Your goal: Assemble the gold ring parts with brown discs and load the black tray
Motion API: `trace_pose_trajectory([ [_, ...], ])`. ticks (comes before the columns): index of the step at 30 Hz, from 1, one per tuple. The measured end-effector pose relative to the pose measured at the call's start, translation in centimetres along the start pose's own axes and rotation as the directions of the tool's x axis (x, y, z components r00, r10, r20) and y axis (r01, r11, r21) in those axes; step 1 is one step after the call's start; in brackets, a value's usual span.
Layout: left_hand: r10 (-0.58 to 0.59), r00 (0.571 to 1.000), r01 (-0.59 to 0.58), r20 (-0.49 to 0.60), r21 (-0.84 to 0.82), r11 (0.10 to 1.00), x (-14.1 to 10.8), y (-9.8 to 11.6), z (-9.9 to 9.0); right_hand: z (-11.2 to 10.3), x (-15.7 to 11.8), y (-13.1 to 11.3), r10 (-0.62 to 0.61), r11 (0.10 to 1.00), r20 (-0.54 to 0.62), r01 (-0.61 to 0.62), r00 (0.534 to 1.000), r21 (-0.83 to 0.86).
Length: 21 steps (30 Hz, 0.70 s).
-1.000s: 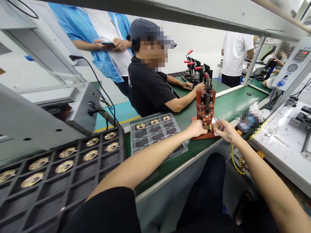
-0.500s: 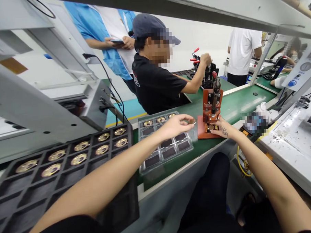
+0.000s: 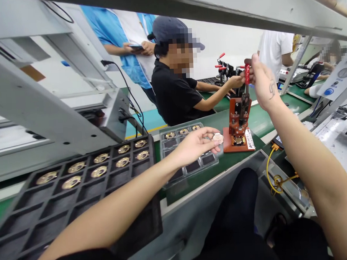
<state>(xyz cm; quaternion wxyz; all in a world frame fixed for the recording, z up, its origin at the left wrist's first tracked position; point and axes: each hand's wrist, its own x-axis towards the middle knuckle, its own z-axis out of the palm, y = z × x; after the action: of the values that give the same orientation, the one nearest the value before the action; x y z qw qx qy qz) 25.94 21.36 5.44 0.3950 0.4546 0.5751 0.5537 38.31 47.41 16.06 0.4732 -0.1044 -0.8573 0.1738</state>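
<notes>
My left hand pinches a small round metal watch part between thumb and fingers, above the right edge of a clear plastic tray. My right hand is raised, its fingers closed around the red lever handle of an orange toggle-clamp press. Another gold round part sits in the fixture at the base of that press. Several gold round parts lie in the back row of the clear tray.
A black compartment tray at the left holds several gold ring-shaped parts. Across the green bench, a co-worker in a cap works at other red-handled clamps. A grey frame crosses overhead. Yellow cable hangs at the right.
My right hand has left the part at the press base and risen to the lever handle. My left hand keeps its part, now turned flatter toward me. The co-worker's raised hand has come down.
</notes>
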Motion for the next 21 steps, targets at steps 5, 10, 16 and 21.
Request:
trace_pose_trajectory([
  [5, 0.035, 0.999, -0.034, -0.023, 0.061, 0.998, -2.1, 0.7, -0.4, -1.5, -8.7, -5.0, 0.013, 0.996, -0.171, 0.003, 0.985, 0.092],
  [10, 0.038, 0.999, -0.038, -0.010, 0.009, 0.999, -1.9, 0.7, 0.3, -0.2, -14.4, -2.9, -0.098, 0.994, -0.058, 0.100, 0.993, 0.032],
  [16, 0.027, 0.998, -0.019, 0.064, -0.119, 0.993, -2.3, 0.6, 2.8, -0.5, -17.2, -5.0, -0.018, 1.000, -0.090, 0.019, 0.996, 0.005],
  [21, 0.038, 0.991, -0.017, 0.132, -0.158, 0.987, -3.4, 1.1, 4.2, -1.2, -20.6, -8.6, 0.308, 0.900, 0.142, -0.337, 0.941, 0.275],
])
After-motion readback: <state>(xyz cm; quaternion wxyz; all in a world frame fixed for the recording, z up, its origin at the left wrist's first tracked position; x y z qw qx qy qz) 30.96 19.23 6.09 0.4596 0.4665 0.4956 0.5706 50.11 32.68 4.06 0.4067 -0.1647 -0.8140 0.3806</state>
